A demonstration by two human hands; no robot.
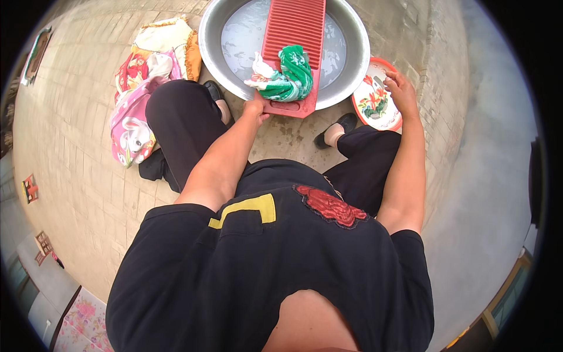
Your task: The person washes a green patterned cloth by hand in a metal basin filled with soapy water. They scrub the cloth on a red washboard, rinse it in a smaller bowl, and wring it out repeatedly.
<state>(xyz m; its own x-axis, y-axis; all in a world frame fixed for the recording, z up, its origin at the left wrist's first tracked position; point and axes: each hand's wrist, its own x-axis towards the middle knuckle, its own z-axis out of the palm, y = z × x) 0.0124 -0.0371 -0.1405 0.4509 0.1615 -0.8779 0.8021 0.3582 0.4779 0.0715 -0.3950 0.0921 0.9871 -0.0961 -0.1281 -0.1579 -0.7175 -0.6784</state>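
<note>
A red ridged washboard [294, 33] leans in a large metal basin [211, 57] with water in its bottom. My left hand [255, 109] grips the board's near left corner, beside its handle slot. On the lower part of the board lies a twisted, wet-looking green and white cloth [297, 72], touched by neither hand. My right hand [401, 90] is raised at the right, over the edge of a round floral enamel tray [369, 99] with a red rim. A small greyish piece shows by its fingertips; whether they hold it is unclear.
Left of the basin, a pile of clothes or fabric holds a cream and orange piece [165, 37] and a pink rabbit-print cloth [132, 132]. My knees and black shoes flank the basin's near side. Wet spots mark the paved ground [281, 141]. A wall [479, 154] stands at right.
</note>
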